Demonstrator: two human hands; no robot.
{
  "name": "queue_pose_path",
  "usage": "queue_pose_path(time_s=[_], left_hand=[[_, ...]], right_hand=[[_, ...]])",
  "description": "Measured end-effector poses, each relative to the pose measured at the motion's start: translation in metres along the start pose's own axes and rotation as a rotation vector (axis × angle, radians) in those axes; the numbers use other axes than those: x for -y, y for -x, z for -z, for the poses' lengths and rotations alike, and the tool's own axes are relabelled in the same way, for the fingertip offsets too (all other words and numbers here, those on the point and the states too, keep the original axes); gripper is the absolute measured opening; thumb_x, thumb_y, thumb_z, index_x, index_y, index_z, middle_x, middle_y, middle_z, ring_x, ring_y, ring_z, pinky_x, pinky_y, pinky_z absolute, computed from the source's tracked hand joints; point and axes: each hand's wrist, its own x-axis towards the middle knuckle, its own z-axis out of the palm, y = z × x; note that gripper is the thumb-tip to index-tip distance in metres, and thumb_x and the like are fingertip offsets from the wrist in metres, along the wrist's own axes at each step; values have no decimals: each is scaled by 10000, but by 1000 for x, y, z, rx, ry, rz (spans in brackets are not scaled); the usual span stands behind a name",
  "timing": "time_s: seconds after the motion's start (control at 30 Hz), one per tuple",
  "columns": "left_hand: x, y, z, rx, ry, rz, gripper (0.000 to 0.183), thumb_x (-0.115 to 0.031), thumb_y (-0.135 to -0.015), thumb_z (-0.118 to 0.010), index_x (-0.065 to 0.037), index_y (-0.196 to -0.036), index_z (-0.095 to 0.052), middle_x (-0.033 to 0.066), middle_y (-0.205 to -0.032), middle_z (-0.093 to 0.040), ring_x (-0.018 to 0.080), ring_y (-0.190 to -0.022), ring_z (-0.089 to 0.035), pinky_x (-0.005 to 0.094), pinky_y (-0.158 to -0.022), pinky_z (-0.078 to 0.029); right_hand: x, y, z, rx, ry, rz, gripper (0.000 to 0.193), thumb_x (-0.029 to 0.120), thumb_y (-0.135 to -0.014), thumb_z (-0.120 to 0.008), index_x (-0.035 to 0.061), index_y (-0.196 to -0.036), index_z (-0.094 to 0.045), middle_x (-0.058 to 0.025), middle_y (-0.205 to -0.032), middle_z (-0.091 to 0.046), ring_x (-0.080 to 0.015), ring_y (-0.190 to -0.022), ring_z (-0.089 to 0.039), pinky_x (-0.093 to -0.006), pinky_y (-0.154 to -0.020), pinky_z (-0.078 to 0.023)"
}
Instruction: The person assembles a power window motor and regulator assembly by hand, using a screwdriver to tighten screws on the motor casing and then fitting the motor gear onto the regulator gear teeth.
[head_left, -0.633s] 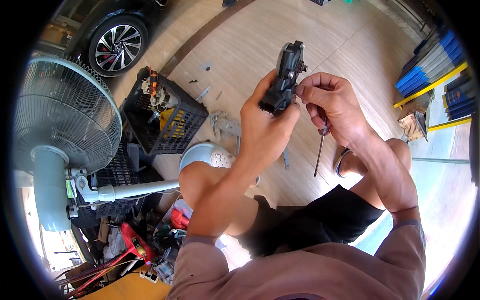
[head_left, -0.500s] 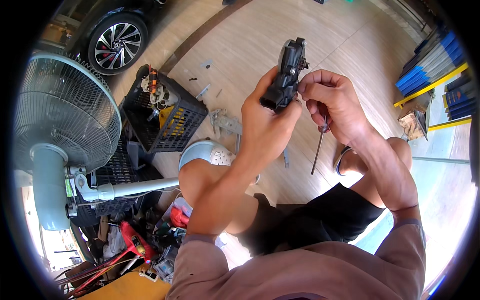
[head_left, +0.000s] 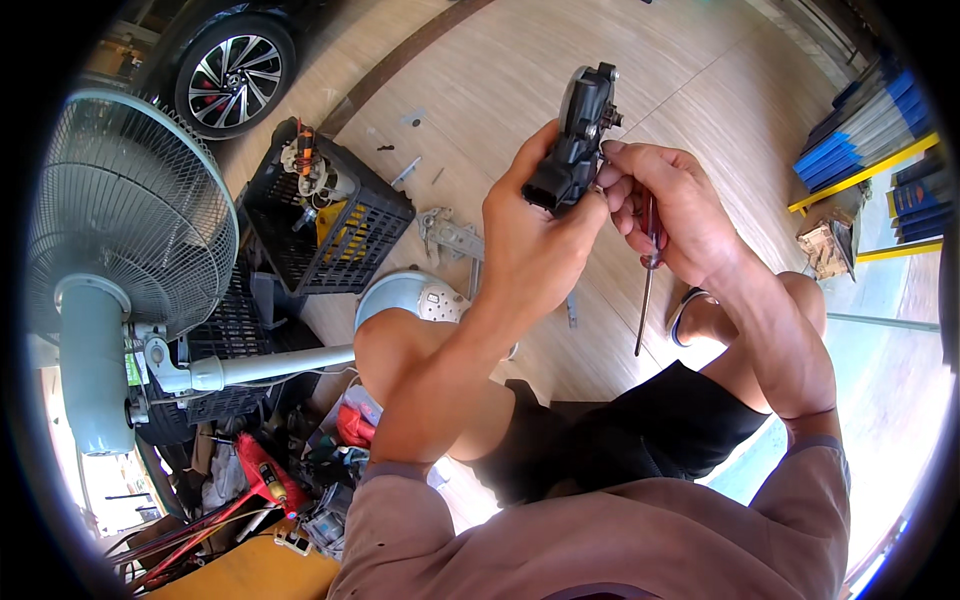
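L hand [head_left: 540, 232] grasping blk plastic part [head_left: 585, 125], R of blk crate [head_left: 380, 222].
Farther R of crate: R hand [head_left: 686, 212] grips screwdriver [head_left: 645, 305], tip down; fingertips at part's edge, contact unclear. Prob. small-fitting fingerwork; next move likely needs steady L grip.

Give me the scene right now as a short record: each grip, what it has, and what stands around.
Left grip: closed around a black plastic part
Right grip: fingertips at the part's right side; also holding a thin screwdriver-like tool, shaft pointing down
Left side: standing fan, black crate with parts inside
Upper left: car wheel
Right side: blue packages
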Motion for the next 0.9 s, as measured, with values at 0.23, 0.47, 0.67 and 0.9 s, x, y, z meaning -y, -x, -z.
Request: queue_pose_path(time_s=[0.23, 0.47, 0.67, 0.9], left_hand=[[1, -2, 1, -9, -99, 22, 486, 0, -806, -612, 52, -1283, -541, 39, -870, -627, 75, -744, -566, 236, -663, -479], [6, -4, 2, -13, -76, 22, 474, -4, -794, -607, 48, -1262, -554, 20, -818, -591, 62, -696, -525, 234, -611, -450], [2, -4, 5, -43, -36, 54, 449, 14, -784, -606, 48, -1230, -569, 10, -792, -583, 56, -647, -503, 222, -568, -421], [2, -12, 17, -115, 92, 27, 210, -33, -747, -674, 40, -943, -667, 16, -772, -625, 79, -662, -532, 248, -605, -430]], right_hand=[[3, 1, 0, -31, 29, 61, 133, 119, -908, -641, -12, -920, -664, -46, -735, -611, -76, -541, -536, -207, -373, -375], [3, 4, -5, -72, 151, 165, 104, 74, -875, -652, -15, -928, -657, -38, -716, -579, -63, -486, -480, -197, -377, -358], [1, 5, 3, -79, 190, 160, 121, 105, -871, -662, -7, -915, -658, -44, -712, -595, -74, -473, -483, -210, -380, -343], [-11, -21, 22, -25, 230, -39, 160, 166, -869, -651, 6, -870, -650, -40, -682, -586, -92, -475, -496, -243, -401, -356]])
